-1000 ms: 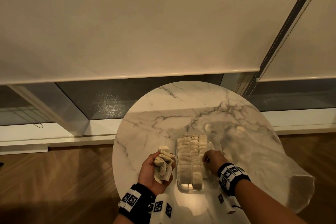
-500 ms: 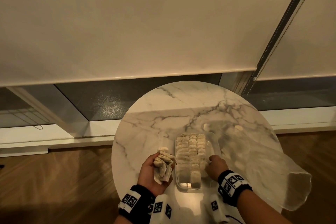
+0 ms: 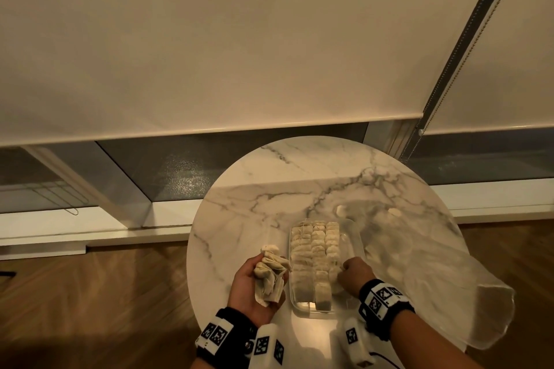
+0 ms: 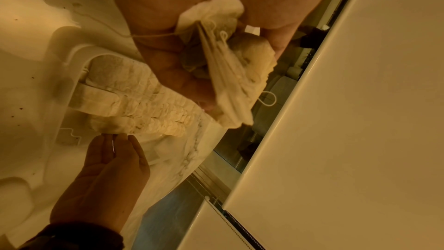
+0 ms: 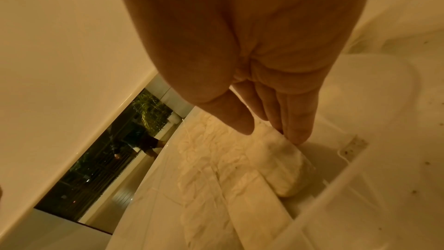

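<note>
A clear plastic container [image 3: 357, 237] on the round marble table [image 3: 284, 189] holds tightly packed rows of tea bags [image 3: 317, 249]. My left hand [image 3: 251, 287] hovers just left of the container and grips a bundle of tea bags [image 3: 271, 272] with loose strings, seen close up as the bundle [image 4: 230, 83]. My right hand [image 3: 353, 274] is at the container's right side. Its fingertips [image 5: 298, 136] are straight and touch the top of a tea bag [image 5: 286, 163] in the right-hand row, near the container wall [image 5: 336, 206]. The thumb stands apart above the bag.
A crumpled clear plastic bag [image 3: 449, 293] lies over the table's right side and hangs past its edge. Roller blinds [image 3: 209, 39] and a dark window strip stand behind the table. Wooden floor [image 3: 105, 293] lies to the left.
My right hand has slid a little toward me along the right-hand row of tea bags. The left hand keeps its bundle in the same place.
</note>
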Demonstrator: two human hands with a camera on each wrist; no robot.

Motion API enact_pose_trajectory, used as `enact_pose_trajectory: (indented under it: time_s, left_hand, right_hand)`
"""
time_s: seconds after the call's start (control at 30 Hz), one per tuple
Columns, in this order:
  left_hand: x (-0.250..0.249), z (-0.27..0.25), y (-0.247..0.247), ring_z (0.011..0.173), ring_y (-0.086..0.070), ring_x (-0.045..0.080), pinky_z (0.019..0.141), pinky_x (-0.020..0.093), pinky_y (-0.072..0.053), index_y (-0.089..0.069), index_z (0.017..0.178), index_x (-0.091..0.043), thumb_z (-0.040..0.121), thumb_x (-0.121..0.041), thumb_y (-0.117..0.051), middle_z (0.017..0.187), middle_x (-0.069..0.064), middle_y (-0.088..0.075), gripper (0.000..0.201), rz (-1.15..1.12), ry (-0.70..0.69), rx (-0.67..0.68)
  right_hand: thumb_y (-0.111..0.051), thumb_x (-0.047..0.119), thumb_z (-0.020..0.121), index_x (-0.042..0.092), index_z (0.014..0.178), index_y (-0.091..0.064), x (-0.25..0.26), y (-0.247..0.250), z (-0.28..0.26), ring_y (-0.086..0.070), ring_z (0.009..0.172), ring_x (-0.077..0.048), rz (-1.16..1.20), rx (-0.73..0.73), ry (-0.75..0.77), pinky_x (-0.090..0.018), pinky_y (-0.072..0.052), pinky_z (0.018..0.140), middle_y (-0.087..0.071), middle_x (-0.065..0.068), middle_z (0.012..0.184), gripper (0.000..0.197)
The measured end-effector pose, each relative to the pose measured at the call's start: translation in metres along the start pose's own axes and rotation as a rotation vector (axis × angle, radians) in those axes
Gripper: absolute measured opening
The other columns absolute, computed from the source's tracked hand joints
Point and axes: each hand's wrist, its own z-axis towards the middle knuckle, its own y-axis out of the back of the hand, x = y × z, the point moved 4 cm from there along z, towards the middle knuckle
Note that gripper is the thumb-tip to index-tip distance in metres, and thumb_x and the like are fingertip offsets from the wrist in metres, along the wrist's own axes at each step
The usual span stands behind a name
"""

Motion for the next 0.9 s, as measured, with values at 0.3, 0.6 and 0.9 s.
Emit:
enact_pose_trajectory:
  time_s: [0.3,0.6,0.9]
  left_hand:
    - [0.014,-0.003,-0.014,0.049,-0.060,0.015,0.045,0.027,-0.053,-0.043,0.081,-0.018,0.098,-0.026,-0.041,0.066,0.000,-0.053,0.019,0.080,-0.076,-0.051]
    - [0.018,0.009,0.000,0.072,-0.034,-0.008,0.082,0.000,-0.033,-0.055,0.085,-0.011,0.084,-0.006,-0.062,0.081,-0.006,-0.047,0.009,0.224,-0.141,-0.250]
    - [0.065,0.007,-0.053,0.058,-0.066,0.022,0.053,0.028,-0.057,-0.067,0.075,-0.001,0.091,-0.020,-0.047,0.061,0.008,-0.062,0.032,0.295,-0.261,-0.105]
  right_hand:
    - [-0.056,0.017,0.086,0.021,0.113,-0.067,0.014,0.021,-0.022,-0.066,0.090,-0.020,0.132,-0.096,0.209,-0.030,-0.055,0.082,-0.071,-0.005,0.101,0.029]
    - [-0.064,0.037,0.093,0.015,0.066,-0.065,0.057,0.048,-0.094,-0.059,0.055,-0.011,0.356,0.107,0.609,-0.033,-0.055,0.058,-0.067,-0.010,0.069,0.035]
    - [-0.076,0.040,0.081,0.032,0.091,-0.068,0.070,0.091,-0.117,-0.062,0.075,-0.007,0.272,-0.065,0.874,-0.014,-0.046,0.063,-0.066,0.011,0.082,0.015]
